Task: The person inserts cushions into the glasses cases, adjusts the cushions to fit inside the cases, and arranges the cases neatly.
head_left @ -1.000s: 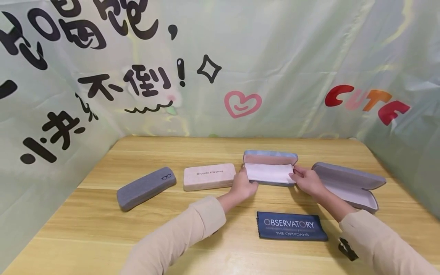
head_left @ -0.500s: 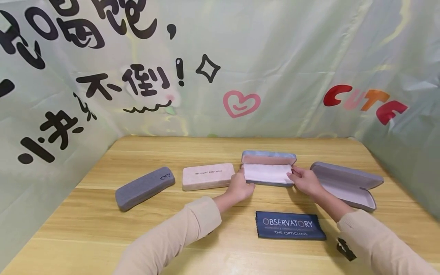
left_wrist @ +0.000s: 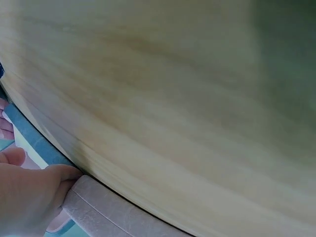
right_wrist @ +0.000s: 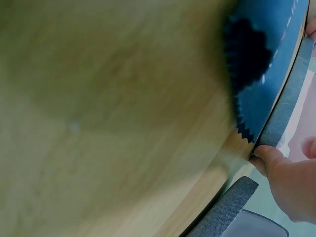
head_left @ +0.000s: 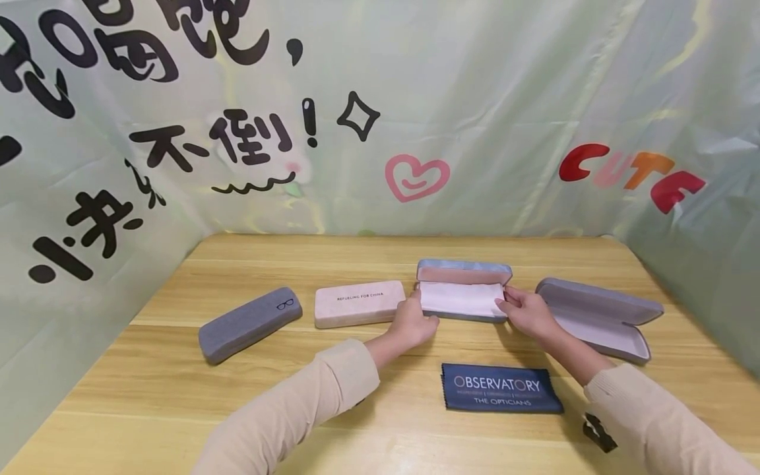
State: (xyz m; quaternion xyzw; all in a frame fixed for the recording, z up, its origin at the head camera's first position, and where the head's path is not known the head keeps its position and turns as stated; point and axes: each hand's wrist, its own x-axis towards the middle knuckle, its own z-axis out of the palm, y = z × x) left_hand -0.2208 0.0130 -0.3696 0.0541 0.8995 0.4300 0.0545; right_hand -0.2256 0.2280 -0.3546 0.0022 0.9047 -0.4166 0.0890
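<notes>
An open glasses case (head_left: pixel 463 265) with a blue outside and pink lining stands toward the back of the table, its lid raised at the rear. A pale cloth (head_left: pixel 460 299) lies flat inside and covers most of the lower half. My left hand (head_left: pixel 411 322) grips the left end of the case, thumb along the front. At the other end my right hand (head_left: pixel 530 313) holds the corner, fingertips right at the cloth's edge. In both wrist views the case's blue front wall (left_wrist: pixel 37 139) runs between the hands; some fingertips are hidden.
Left of my left hand lies a closed pink case (head_left: pixel 359 305), and farther left a closed grey-blue one (head_left: pixel 249 326). An open grey case (head_left: pixel 600 307) stands by my right hand. In front lies a dark blue cloth (head_left: pixel 501 399) with printed lettering.
The head view shifts slightly. Both hands stay at the ends of the open blue case, and nothing on the table has visibly moved.
</notes>
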